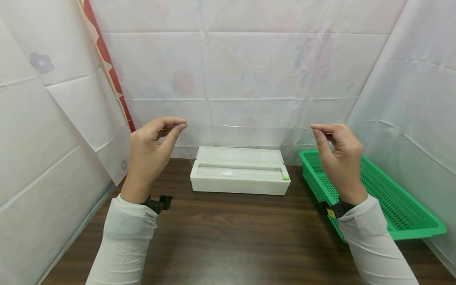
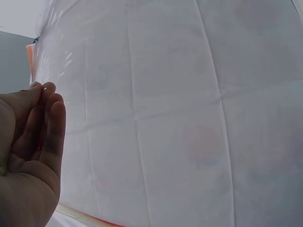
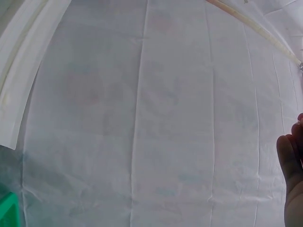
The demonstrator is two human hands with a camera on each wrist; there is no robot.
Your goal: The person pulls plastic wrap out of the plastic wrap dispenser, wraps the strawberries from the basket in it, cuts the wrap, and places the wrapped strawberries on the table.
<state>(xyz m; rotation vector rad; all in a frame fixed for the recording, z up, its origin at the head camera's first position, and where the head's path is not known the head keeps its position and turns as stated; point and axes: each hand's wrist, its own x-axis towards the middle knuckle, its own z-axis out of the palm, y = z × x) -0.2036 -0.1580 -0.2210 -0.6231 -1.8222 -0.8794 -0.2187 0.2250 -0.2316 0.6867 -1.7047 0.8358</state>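
Observation:
A sheet of clear plastic wrap (image 1: 229, 126) stretches between my raised hands, its top edge catching light. My left hand (image 1: 153, 148) pinches one corner between thumb and forefinger; in the left wrist view, that hand (image 2: 35, 142) shows at the left with shiny creases in the film. My right hand (image 1: 338, 152) pinches the opposite corner and is only partly visible at the right wrist view's edge. Behind and below sits a white plastic wrap dispenser (image 1: 238, 186) with its lid (image 1: 240, 153) raised and a small green slide cutter (image 1: 286, 177) at its right end. The film's lower edge is hard to make out.
A green plastic basket (image 1: 420, 213) stands on the right, partly behind my right forearm. The dark wooden table (image 1: 228, 233) spreads in front of the dispenser. White patterned sheeting (image 1: 249, 71) encloses the back and both sides.

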